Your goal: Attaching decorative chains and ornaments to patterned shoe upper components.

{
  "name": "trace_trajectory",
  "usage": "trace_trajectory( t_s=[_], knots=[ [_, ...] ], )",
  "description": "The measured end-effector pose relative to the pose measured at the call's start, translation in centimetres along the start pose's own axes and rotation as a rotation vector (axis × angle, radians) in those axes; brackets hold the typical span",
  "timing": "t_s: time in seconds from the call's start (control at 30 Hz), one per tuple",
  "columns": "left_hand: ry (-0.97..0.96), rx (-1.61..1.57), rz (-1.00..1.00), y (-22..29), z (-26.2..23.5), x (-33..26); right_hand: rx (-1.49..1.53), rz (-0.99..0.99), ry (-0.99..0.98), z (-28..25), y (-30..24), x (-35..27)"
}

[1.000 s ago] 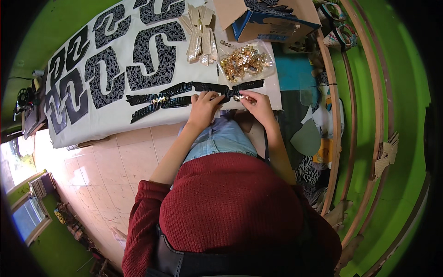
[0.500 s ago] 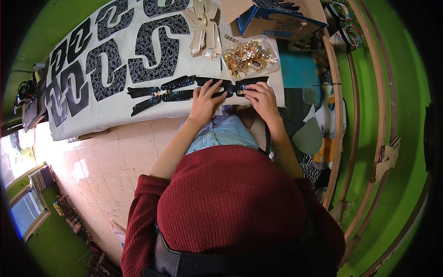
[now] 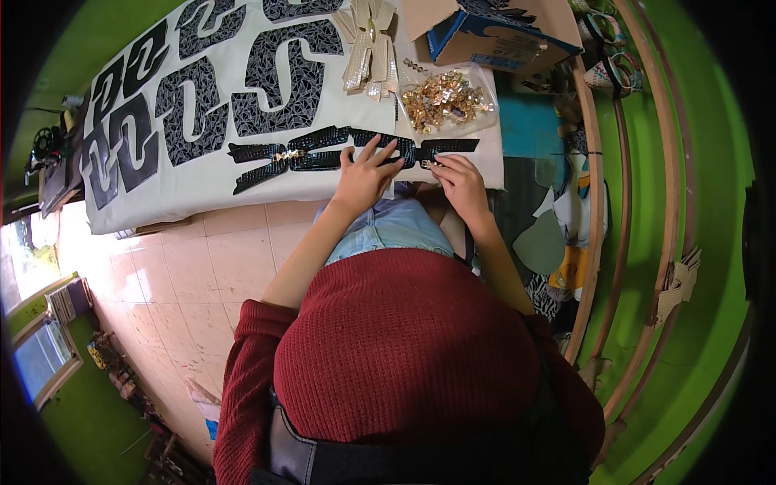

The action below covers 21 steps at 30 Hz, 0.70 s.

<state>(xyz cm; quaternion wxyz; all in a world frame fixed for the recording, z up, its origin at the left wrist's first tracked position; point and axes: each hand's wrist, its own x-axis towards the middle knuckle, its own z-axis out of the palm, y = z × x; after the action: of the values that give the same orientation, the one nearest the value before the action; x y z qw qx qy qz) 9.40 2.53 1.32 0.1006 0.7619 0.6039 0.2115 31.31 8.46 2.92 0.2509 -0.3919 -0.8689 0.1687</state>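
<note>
Two glossy black, crocodile-textured strap pieces lie end to end along the table's near edge. The left black strap piece [image 3: 319, 162] has split ends and a gold ornament [image 3: 288, 154] across its narrow part. My left hand [image 3: 365, 182] rests with spread fingers on the right black strap piece [image 3: 408, 154], holding it flat. At that piece's narrow part, the fingertips of my right hand [image 3: 463, 184] pinch a small gold ornament [image 3: 428, 164], partly covered by the fingers. Just beyond sits a clear plastic bag [image 3: 483, 121] of loose gold ornaments [image 3: 440, 101].
Black patterned S-shaped cutouts [image 3: 287, 81] cover the left of the white-covered table [image 3: 202, 190]. Cream strap pieces [image 3: 370, 52] lie beyond my left hand. An open cardboard box [image 3: 517, 40] stands at the back right. Wooden rails [image 3: 594, 202] run along the green wall.
The whole view has shifted slightly. My right fingers have drawn closer together around the gold ornament, which shows a little more. My left hand stays on the black strap piece.
</note>
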Motion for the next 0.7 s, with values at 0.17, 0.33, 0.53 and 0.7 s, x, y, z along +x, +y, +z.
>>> trace_trajectory(
  t_s=[0.17,0.33,0.53,0.7],
  knots=[
    [0.019,0.035,-0.007,0.2,-0.1,0.1,-0.070,-0.035,0.020,0.0,0.0,-0.3],
    [0.050,0.041,0.020,0.2,-0.1,0.2,0.140,0.084,0.099,-0.2,-0.6,-0.2],
    [0.073,-0.086,0.073,-0.1,0.4,0.1,0.162,0.028,0.069,1.0,-1.1,2.8],
    [0.042,-0.057,0.081,-0.1,0.5,0.2,0.146,-0.031,0.008,1.9,-0.7,3.8]
  ],
)
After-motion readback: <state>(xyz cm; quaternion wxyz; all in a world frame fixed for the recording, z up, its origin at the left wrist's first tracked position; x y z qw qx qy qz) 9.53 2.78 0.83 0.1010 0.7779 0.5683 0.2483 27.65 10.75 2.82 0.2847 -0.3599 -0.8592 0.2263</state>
